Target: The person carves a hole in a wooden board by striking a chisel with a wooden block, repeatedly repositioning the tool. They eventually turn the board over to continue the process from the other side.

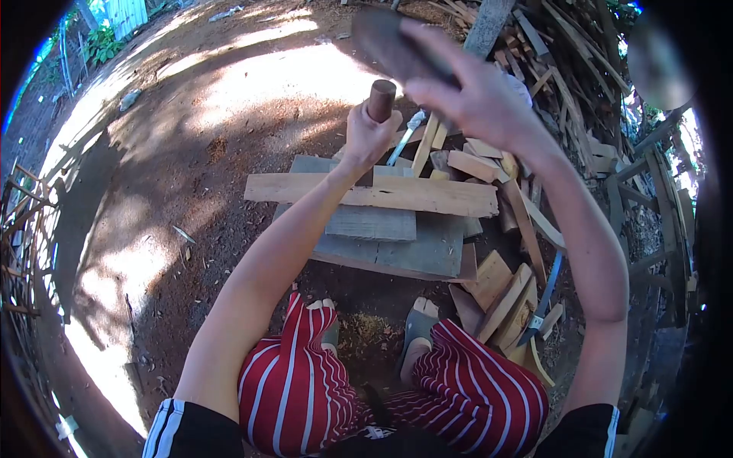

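Our red trousers with thin white stripes (305,389), black short sleeves (174,429) banded white at the hem, grey-green sandals (418,324), bare left hand (369,133), bare right hand (477,95)

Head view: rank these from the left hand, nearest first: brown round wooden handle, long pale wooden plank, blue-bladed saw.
1. Brown round wooden handle: gripped in the left hand, sticking up out of it.
2. Long pale wooden plank: lying crosswise just below the hand.
3. Blue-bladed saw: lower right, among wood offcuts.
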Available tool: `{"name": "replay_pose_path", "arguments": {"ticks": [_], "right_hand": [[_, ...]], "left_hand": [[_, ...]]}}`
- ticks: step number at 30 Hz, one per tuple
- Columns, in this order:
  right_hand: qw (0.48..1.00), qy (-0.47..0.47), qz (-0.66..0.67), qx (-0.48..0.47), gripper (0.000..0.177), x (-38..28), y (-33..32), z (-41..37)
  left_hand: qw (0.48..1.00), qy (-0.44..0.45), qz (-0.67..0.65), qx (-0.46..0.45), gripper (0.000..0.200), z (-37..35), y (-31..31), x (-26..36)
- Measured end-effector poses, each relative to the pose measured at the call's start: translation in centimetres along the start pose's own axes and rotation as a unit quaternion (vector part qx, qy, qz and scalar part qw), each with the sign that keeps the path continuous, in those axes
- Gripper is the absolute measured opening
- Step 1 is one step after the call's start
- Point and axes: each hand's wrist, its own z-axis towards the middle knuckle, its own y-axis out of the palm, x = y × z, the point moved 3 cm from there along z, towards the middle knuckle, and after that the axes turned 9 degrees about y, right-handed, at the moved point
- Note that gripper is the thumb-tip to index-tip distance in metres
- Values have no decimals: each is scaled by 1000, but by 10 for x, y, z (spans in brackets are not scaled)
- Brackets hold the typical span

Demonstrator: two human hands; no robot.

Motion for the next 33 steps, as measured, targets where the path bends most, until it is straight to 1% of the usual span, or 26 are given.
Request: {"name": "replay_pose_path", "arguments": {"ticks": [1, 2, 4, 5, 6, 7, 8, 9, 10, 11, 12, 14, 15, 16, 18, 19, 20, 22, 23, 24, 26, 27, 28, 30, 31, 33], "right_hand": [[998, -35, 28, 50, 63, -9, -12, 4], [998, -34, 26, 46, 63, -12, -9, 4], [969, -29, 141, 199, 62, -18, -13, -1], [995, 54, 46, 77, 63, -22, -4, -9], [996, 50, -57, -57, 64, -5, 20, -11], [996, -40, -86, 2, 62, 18, 29, -1], [983, -126, -117, 59, 60, 34, 31, 5], [983, -127, -117, 60, 60, 11, 15, 6], [999, -11, -16, 26, 61, -5, -8, 7], [991, 105, 85, -8, 62, -15, -18, 8], [990, 108, 85, -12, 62, -14, -13, 9], [970, -13, 124, 208, 65, -12, -13, 5], [990, 0, 27, 135, 65, -7, 5, 0], [990, -1, 27, 140, 65, -1, 5, 1], [987, 124, -8, -105, 58, 15, 17, 4], [996, 78, -41, -26, 58, 18, 10, 8], [996, 79, -40, -30, 58, 15, 1, 11], [991, 61, 116, 23, 65, 5, -21, 17], [983, 55, 137, 105, 72, 0, -10, 8], [983, 53, 138, 112, 72, 11, 10, 4], [997, 33, 20, -62, 73, 30, 52, 1], [981, 86, -81, -151, 74, 21, 33, 8], [982, 83, -83, -146, 74, 26, 32, 8], [990, 98, -13, -99, 75, 50, 42, 2], [981, 165, 38, -95, 77, 63, 54, -10], [957, 238, 138, -95, 80, 99, 87, -43]], "left_hand": [[1000, -11, 21, -8, 15, -1, 0, 2], [999, -23, 43, -19, 14, -3, 1, 1], [999, -13, 44, -15, 14, -4, 5, 3], [1000, 28, 1, 3, 15, -5, 8, 2], [996, 73, -41, 22, 16, -2, 8, 4], [996, 75, -37, 17, 16, -1, 4, 6], [999, 26, -19, 4, 16, -3, 4, 3], [1000, -22, -2, -3, 18, -2, 3, 0], [1000, -27, -3, -3, 18, -3, 3, -2], [1000, -17, 23, 0, 17, -2, 2, -4], [999, -8, 49, 3, 17, -3, 2, -5], [999, -15, 43, 0, 17, -3, 2, -6], [999, -19, 36, -5, 18, -2, 3, -7], [999, -15, 37, -7, 18, 1, 2, -6], [999, -40, 16, 26, 18, -1, -3, -12], [999, -43, 9, 19, 19, -2, -5, -17], [999, -47, 8, 20, 19, -4, -5, -15], [999, -36, 20, 12, 18, -7, -3, -8], [999, -38, 26, 9, 17, -6, -3, -9], [999, -31, 29, 6, 17, -7, -2, -6], [997, 8, -34, 62, 16, -8, -2, 2], [998, -27, 11, 56, 16, -6, -13, -9], [998, -21, 11, 56, 16, -4, -20, -17], [994, -75, -33, 66, 15, -5, -33, -21], [992, -88, -41, 86, 16, -4, -37, -16], [986, -99, -73, 112, 16, -6, -50, -17]]}}
